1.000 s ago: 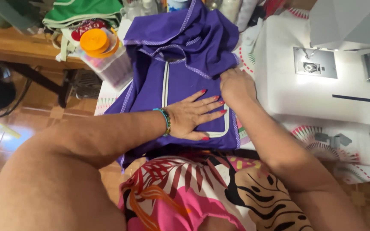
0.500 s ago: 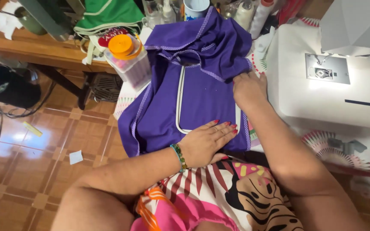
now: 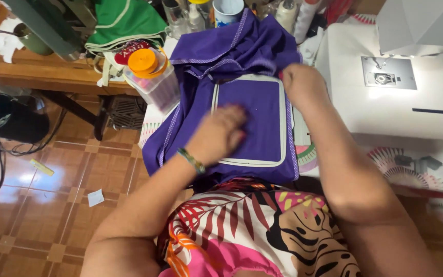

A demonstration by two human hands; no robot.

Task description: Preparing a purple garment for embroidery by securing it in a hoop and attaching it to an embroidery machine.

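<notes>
A purple garment [image 3: 242,48] is stretched in a white rectangular embroidery hoop [image 3: 283,128] in front of me. My left hand [image 3: 220,132], with a green bracelet on the wrist, rests palm down on the hoop's left side and looks blurred. My right hand [image 3: 299,82] presses on the hoop's upper right corner, fingers curled onto the cloth. The rest of the garment bunches up behind the hoop.
A white sewing machine [image 3: 401,87] stands to the right. A clear container with an orange lid [image 3: 148,72] sits left of the garment. Green cloth [image 3: 124,23] lies on a wooden bench. Thread spools and cups stand at the back. Tiled floor [image 3: 52,205] lies to the left.
My left hand has slid from the hoop's lower edge up onto its left side. The hoop frame now shows fully. My right hand has stayed at the upper right corner.
</notes>
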